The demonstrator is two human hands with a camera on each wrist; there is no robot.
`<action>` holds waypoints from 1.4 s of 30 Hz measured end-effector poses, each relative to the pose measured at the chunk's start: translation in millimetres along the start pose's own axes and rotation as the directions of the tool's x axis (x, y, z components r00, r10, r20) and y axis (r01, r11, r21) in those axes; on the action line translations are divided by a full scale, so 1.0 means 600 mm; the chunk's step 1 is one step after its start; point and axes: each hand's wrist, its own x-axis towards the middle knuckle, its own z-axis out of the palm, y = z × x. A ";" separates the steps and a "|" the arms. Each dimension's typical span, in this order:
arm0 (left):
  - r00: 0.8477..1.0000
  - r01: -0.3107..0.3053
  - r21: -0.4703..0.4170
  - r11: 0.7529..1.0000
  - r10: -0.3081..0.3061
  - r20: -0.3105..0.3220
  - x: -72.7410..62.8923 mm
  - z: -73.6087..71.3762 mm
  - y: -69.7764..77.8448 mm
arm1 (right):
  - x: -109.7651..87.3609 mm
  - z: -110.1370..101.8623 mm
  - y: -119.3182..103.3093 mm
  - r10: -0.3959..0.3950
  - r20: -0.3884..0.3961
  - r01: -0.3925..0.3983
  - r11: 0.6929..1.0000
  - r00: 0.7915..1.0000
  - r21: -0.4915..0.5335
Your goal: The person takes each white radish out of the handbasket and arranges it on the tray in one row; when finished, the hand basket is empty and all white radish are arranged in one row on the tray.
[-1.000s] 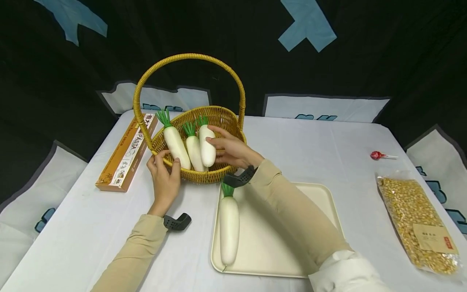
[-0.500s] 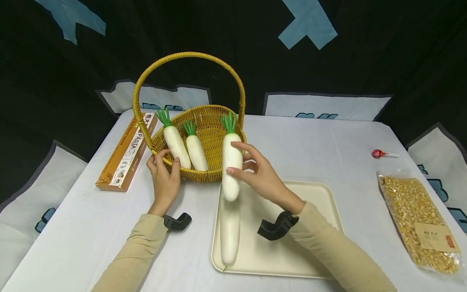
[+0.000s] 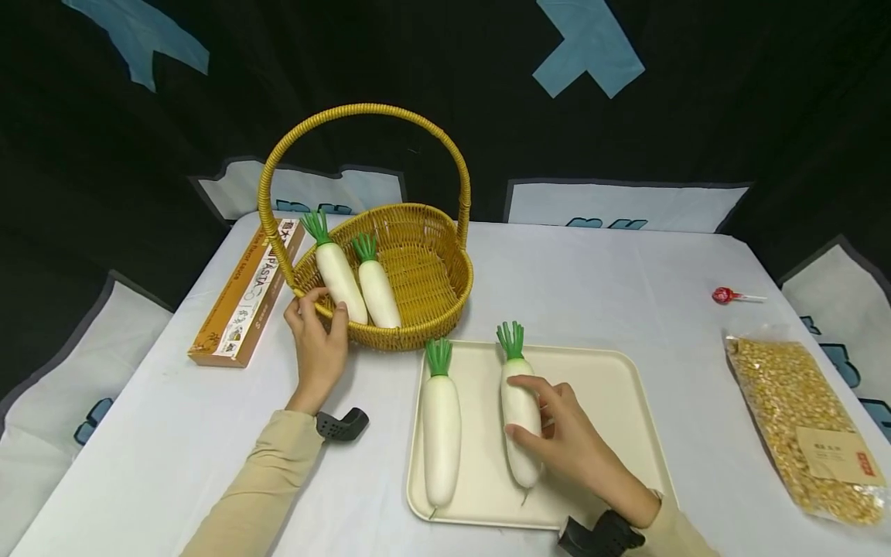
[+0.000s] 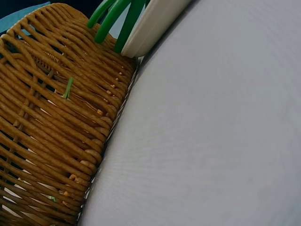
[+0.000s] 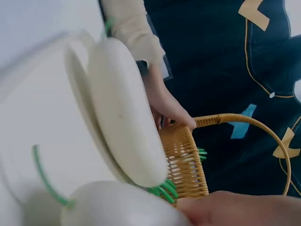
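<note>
My left hand grips the near left rim of a yellow wicker basket with a tall arched handle. Inside the basket lean two white radishes, a longer left radish and a shorter right radish, both with green tops. Over the middle of a cream tray, my right hand pinches another white radish between thumb and fingers, green top pointing away. Whether it touches the tray, I cannot tell. A further radish lies along the tray's left side. The left wrist view shows the basket's woven wall.
Left of the basket lies a brown pasta box. On the right are a red lollipop and a clear bag of yellow corn kernels. A white cloth covers the table, with a dark curtain behind.
My right hand has lifted a radish out of the basket and brought it right and nearer, over the tray's middle. The left hand has stayed on the basket rim.
</note>
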 end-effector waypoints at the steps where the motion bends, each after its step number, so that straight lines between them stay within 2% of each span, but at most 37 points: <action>1: 1.000 0.000 -0.002 1.000 0.000 -0.001 0.000 0.000 0.000 | -0.005 0.002 0.002 0.009 0.002 -0.009 1.000 1.000 -0.017; 8: 1.000 0.007 -0.002 1.000 -0.007 0.001 -0.001 -0.001 0.001 | -0.024 0.012 0.003 0.050 0.012 -0.049 0.995 0.999 -0.092; 15: 1.000 0.007 -0.003 1.000 -0.007 -0.005 0.000 -0.002 0.001 | -0.024 0.013 -0.003 0.090 0.071 -0.080 0.988 0.993 -0.132; 24: 1.000 0.002 -0.004 1.000 -0.002 -0.010 0.000 -0.001 0.000 | -0.022 0.015 -0.001 0.107 0.084 -0.094 0.984 0.991 -0.152; 31: 1.000 -0.005 0.001 1.000 0.005 -0.010 0.002 0.000 -0.001 | -0.023 0.012 -0.005 0.123 0.068 -0.107 0.975 0.990 -0.197; 37: 1.000 -0.001 -0.001 1.000 0.001 -0.005 0.001 0.000 -0.001 | -0.027 0.009 -0.007 0.096 0.033 -0.084 0.959 0.995 -0.270; 42: 1.000 -0.005 -0.005 1.000 0.005 -0.005 0.001 -0.001 -0.002 | -0.029 0.004 -0.011 0.078 0.020 -0.069 0.957 0.997 -0.281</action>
